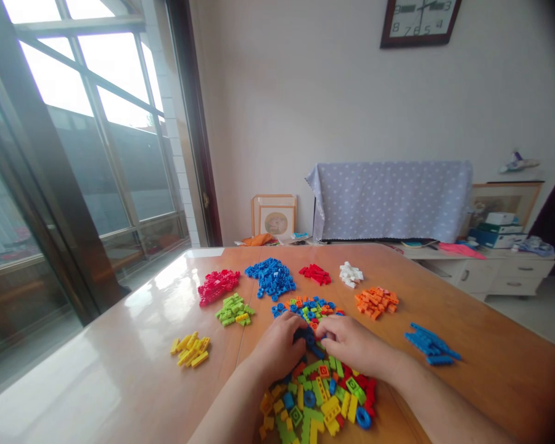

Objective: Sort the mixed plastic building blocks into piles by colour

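Observation:
My left hand (281, 346) reaches into the middle of a heap of mixed toy building bricks (330, 410). Its fingers curl downward, and their tips are hidden among shaded blue bricks (317, 350). Opposite it, my right hand (351, 346) is closed, thumb and fingers drawn together at the same blue bricks. What either hand pinches, if anything, is hidden. Yellow, green, red and orange bricks lie in front of my wrists, with a blue ring-shaped piece (363, 418) at the right edge. Past my fingers the heap continues with blue, orange and green pieces (308, 307).
Around the heap on the wooden table (139, 370) lie sorted piles: yellow (192, 350), green (234, 310), pinkish red (218, 287), blue (271, 277), red (315, 274), white (351, 274), orange (377, 302) and long blue bricks (430, 344). A cloth-covered object (393, 200) stands beyond.

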A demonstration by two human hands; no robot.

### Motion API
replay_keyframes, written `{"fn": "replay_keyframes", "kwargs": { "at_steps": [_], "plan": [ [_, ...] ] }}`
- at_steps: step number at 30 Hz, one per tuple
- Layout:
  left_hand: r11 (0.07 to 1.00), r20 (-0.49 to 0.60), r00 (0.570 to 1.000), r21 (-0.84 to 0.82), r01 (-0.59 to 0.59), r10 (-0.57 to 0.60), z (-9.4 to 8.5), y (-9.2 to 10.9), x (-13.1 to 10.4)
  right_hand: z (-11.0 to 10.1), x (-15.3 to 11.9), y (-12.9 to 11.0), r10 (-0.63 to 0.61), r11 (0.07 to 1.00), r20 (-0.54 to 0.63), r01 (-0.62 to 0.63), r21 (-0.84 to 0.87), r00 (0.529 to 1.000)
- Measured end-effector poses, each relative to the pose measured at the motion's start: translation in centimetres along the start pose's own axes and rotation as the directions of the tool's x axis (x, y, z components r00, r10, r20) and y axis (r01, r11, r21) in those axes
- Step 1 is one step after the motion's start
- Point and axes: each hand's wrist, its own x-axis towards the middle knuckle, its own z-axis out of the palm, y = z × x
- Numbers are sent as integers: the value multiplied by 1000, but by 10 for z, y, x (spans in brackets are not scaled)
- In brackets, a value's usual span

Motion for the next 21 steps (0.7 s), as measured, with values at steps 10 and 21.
{"fn": "replay_keyframes", "kwargs": {
  "at_steps": [10, 21],
  "plan": [
    [997, -68, 995, -27, 69, -71, 1, -6, 2, -7, 0, 13, 99, 995, -7, -99, 23, 995],
    [992, -145, 986, -99, 74, -88, 7, -12, 4, -11, 0, 19, 155, 988, -11, -155, -21, 988]
  ]
}}
